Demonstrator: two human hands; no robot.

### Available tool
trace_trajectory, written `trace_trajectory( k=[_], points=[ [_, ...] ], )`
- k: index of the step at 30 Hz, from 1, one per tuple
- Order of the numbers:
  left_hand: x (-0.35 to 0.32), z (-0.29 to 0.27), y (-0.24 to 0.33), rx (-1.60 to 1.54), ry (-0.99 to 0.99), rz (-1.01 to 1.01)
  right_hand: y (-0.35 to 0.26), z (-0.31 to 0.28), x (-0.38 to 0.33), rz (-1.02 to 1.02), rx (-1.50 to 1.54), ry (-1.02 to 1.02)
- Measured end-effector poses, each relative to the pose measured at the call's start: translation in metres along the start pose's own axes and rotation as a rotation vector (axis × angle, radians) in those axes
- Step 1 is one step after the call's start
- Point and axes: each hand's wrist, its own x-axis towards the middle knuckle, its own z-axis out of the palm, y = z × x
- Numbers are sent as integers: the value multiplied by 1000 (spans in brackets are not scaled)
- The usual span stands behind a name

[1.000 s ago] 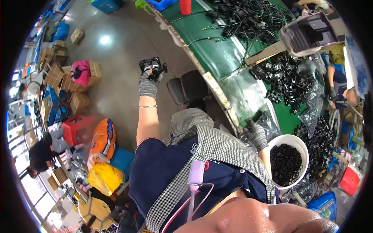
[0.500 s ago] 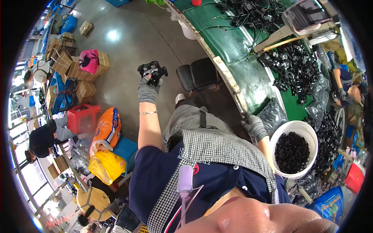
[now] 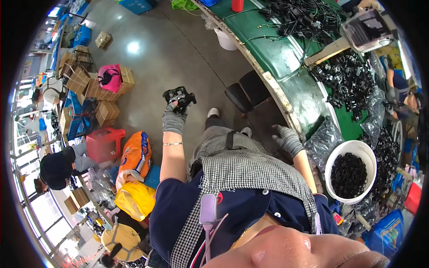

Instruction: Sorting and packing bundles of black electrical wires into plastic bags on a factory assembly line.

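Note:
Held out over the floor, my left hand (image 3: 174, 117) in a grey glove is closed around a cluster of small black plastic parts (image 3: 183, 94); their exact kind cannot be made out. My right hand (image 3: 288, 140), gloved in grey with bare fingertips, is beside the edge of the green-topped workbench (image 3: 263, 58). Its fingers are spread and nothing is in them. Close to it lies a dark plastic bag (image 3: 322, 139). A white bucket (image 3: 330, 166) with many small black rings (image 3: 347, 175) stands beyond the bag.
Black clips (image 3: 344, 82) and cables (image 3: 304, 18) are heaped on the bench. A black chair (image 3: 239, 97) stands at its edge. On my left are cardboard boxes (image 3: 107, 112), a red crate (image 3: 104, 145), an orange sack (image 3: 136, 154) and a yellow bag (image 3: 135, 199). A co-worker (image 3: 57, 167) is at far left.
My right hand has come off the bench edge and its fingers have spread. My left hand still holds the black parts, slightly lower in view. The chair and bench have shifted rightward in view.

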Motion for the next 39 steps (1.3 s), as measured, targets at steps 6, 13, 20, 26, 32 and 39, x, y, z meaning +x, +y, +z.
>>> trace_trajectory(
  k=[6,13,20,26,32,39],
  points=[
    [77,3,50,45,-420,-83,-52,3,48,101,-16,-31],
    [120,58,182,249,-696,2,-104,29,96,397,-33,29],
    [174,67,216,188,-777,-140,-160,23,110,503,25,-103],
    [185,52,216,-8,-858,-141,-186,-18,152,459,-103,-41],
    [187,40,270,-28,-632,-173,-184,-35,213,324,-165,-56],
    [205,98,270,-3,-625,-111,-197,-110,288,218,-84,50]
  ],
)
